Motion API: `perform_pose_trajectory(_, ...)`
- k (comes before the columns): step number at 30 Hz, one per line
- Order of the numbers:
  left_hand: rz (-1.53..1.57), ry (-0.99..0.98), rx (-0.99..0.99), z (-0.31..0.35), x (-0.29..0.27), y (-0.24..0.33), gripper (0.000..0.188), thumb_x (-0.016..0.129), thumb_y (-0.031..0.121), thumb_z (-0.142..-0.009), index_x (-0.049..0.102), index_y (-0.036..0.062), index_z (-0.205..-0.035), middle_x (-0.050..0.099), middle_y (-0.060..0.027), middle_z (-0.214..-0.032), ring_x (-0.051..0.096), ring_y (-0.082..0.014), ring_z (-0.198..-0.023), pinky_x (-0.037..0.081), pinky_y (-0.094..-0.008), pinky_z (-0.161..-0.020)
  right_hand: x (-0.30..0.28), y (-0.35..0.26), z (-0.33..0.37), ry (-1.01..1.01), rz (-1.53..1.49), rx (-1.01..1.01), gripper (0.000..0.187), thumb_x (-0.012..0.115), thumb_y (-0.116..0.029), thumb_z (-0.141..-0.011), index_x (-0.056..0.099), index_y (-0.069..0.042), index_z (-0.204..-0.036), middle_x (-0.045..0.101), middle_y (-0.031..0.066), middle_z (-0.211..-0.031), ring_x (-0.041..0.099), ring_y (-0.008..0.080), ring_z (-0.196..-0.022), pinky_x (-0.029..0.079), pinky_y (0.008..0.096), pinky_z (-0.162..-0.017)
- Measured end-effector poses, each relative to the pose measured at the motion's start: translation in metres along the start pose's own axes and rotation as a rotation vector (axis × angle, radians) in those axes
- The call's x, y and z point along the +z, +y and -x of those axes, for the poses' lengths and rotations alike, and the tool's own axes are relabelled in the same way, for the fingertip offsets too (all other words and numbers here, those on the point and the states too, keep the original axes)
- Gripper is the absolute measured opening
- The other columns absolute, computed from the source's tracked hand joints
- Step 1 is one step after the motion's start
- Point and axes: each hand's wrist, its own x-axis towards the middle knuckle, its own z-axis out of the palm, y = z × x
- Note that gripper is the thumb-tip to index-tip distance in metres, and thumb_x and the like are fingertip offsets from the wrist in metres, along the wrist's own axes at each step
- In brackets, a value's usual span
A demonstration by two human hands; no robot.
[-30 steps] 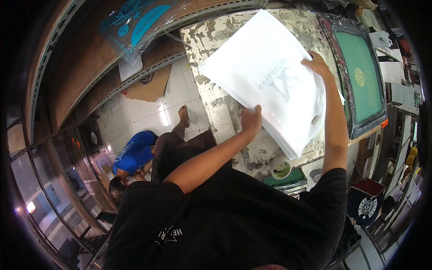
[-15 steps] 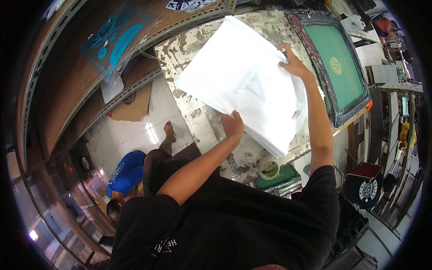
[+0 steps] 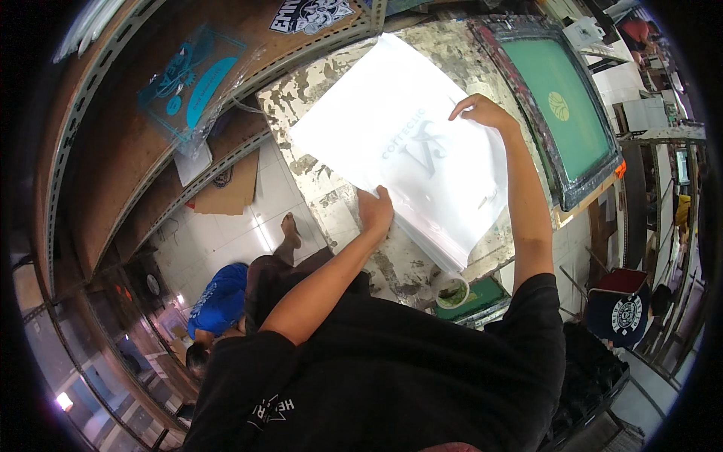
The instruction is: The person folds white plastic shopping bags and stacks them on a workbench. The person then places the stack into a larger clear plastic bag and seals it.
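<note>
A stack of thin white plastic sheets (image 3: 407, 105), glossy and slightly see-through, lies aslant on a worn, paint-stained table (image 3: 301, 94). Grey lettering and a logo show faintly on the top one. My left hand (image 3: 376, 209) grips the stack's near left edge, thumb above and the other fingers hidden beneath. At the right edge my right hand (image 3: 486, 114) holds the sheets with bent fingers, its fingertips on the top face. The near corner of the stack reaches close to a round tub (image 3: 452, 292) with green stuff inside.
A dark-framed green printing screen (image 3: 557, 105) stands right of the stack, and another green screen (image 3: 482, 297) lies beside the tub. On the left, a metal-edged shelf (image 3: 113, 143) carries a clear bag with blue print (image 3: 203, 90). A person in blue (image 3: 218, 301) crouches on the floor.
The sheets' near corner has shifted down and left, and the print shows more clearly. My left hand has moved slightly left; my right hand has shifted down a little, its fingers farther onto the sheets.
</note>
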Motion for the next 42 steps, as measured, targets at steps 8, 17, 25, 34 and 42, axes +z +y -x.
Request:
perform_pose_trajectory(8, 0.070, -0.010, -0.008, -0.001, 0.003, -0.005, 0.060, 0.051, 0.012, -0.099, 0.026, -0.0080, -0.151, 0.050, -0.0302, -0.142, 0.053, -0.0411, -0.130, 0.040, -0.0471, -0.110, 0.001, -0.004, 0.023, 0.067, 0.131, 0.055, 0.024, 0.065, -0.007, -0.083, 0.082, -0.010, -0.099, 0.077, 0.0070, -0.104, 0.067, 0.0222, -0.102, 0.050, 0.0339, -0.097)
perform_pose_trajectory(17, 0.153, -0.010, 0.008, 0.002, 0.001, 0.003, 0.054, 0.049, 0.012, -0.100, 0.032, -0.0092, -0.147, 0.051, -0.0302, -0.140, 0.055, -0.0403, -0.127, 0.043, -0.0469, -0.107, 0.016, -0.018, 0.021, 0.090, 0.196, 0.101, 0.021, 0.068, -0.010, -0.091, 0.082, -0.016, -0.105, 0.079, 0.0038, -0.105, 0.069, 0.0175, -0.099, 0.051, 0.0327, -0.094)
perform_pose_trajectory(25, 0.145, 0.041, 0.063, 0.012, -0.002, 0.017, 0.052, 0.051, 0.014, -0.101, 0.035, -0.0084, -0.145, 0.055, -0.0290, -0.137, 0.058, -0.0402, -0.124, 0.044, -0.0479, -0.109, 0.036, -0.041, 0.034, 0.327, 0.427, 0.141, 0.033, 0.063, -0.004, -0.086, 0.083, -0.026, -0.101, 0.077, 0.0067, -0.110, 0.070, 0.0265, -0.104, 0.055, 0.0342, -0.092)
perform_pose_trajectory(34, 0.092, -0.073, 0.121, 0.029, 0.014, 0.112, 0.051, 0.055, 0.028, -0.099, 0.044, -0.0115, -0.130, 0.061, -0.0347, -0.123, 0.061, -0.0470, -0.117, 0.046, -0.0500, -0.102, 0.115, -0.163, 0.097, 0.454, 0.591, -0.083, 0.040, 0.061, 0.001, -0.078, 0.082, -0.019, -0.105, 0.065, 0.0277, -0.128, 0.072, 0.0345, -0.103, 0.057, 0.0414, -0.087)
perform_pose_trajectory(42, 0.511, -0.392, -0.155, 0.006, 0.016, 0.125, 0.042, 0.040, 0.028, -0.100, 0.059, -0.0026, -0.122, 0.064, -0.0170, -0.113, 0.063, -0.0221, -0.100, 0.052, -0.0412, -0.084, 0.131, -0.199, 0.113, 0.420, 0.524, -0.057, 0.042, 0.067, -0.021, -0.077, 0.075, -0.008, -0.116, 0.063, 0.0228, -0.097, 0.066, 0.0377, -0.084, 0.056, 0.0442, -0.077)
